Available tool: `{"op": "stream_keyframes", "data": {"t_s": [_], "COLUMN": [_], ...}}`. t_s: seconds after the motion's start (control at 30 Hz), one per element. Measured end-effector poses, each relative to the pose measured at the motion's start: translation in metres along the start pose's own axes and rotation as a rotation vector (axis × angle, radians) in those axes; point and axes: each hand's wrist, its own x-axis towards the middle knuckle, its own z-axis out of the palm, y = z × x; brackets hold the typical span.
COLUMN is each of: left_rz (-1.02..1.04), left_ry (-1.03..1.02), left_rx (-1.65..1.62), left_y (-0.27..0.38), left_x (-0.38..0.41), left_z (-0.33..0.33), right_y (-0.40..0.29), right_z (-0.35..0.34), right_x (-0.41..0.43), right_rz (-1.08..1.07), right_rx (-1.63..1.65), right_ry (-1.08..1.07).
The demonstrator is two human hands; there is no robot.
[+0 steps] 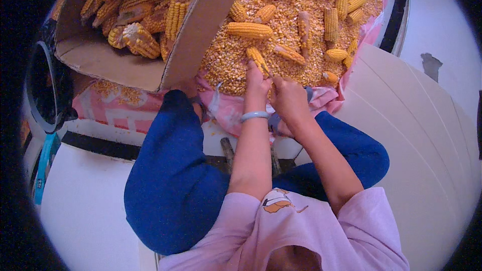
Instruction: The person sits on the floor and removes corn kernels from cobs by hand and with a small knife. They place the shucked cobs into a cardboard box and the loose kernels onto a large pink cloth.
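Note:
My left hand (257, 82), with a pale bangle (255, 116) on its wrist, grips a yellow corn cob (257, 57) tilted over loose kernels. Close against it on the right, my right hand (289, 96) is curled in a fist. A thin dark tool tip (267, 70) shows between this fist and the cob; the rest of the tool is hidden in the fingers. Beneath both hands spreads a thick layer of corn kernels (226, 64). Just beyond the held cob lie a full ear (249, 30) and a partly stripped cob (290, 54).
At the left, a cardboard box (124, 69) on its side holds several corn ears (141, 39). A pink-and-white plastic sheet (229, 111) lies under the kernels. More cobs (331, 25) rest at the right. A black object with a rim (52, 82) stands far left, beside pale floor tiles (406, 120).

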Motion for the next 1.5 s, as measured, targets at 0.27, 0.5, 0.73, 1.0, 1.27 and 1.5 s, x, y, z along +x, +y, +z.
{"op": "stream_keyframes", "data": {"t_s": [0.27, 0.5, 0.73, 1.0, 1.27, 1.5], "left_rz": [0.062, 0.07, 0.006, -0.131, -0.08, -0.1], "left_ry": [-0.057, -0.114, -0.16, -0.122, -0.034, -0.154], "left_rx": [0.272, 0.239, 0.22, 0.013, 0.098, 0.09], "left_y": [0.019, 0.015, 0.013, 0.018, 0.022, 0.019], "left_x": [-0.055, -0.055, -0.039, -0.027, -0.036, -0.024], "left_z": [0.024, 0.015, -0.008, -0.006, 0.001, -0.01], "right_y": [-0.001, -0.002, -0.01, 0.02, 0.014, 0.011], "right_z": [0.023, 0.028, 0.03, -0.001, 0.005, 0.002], "right_x": [0.04, 0.054, 0.068, 0.001, -0.021, -0.013], "right_rz": [0.015, 0.004, 0.025, 0.026, 0.098, 0.092], "right_rx": [0.106, 0.079, 0.206, 0.328, 0.328, 0.242], "right_ry": [0.009, 0.02, 0.085, 0.147, 0.118, 0.024]}}
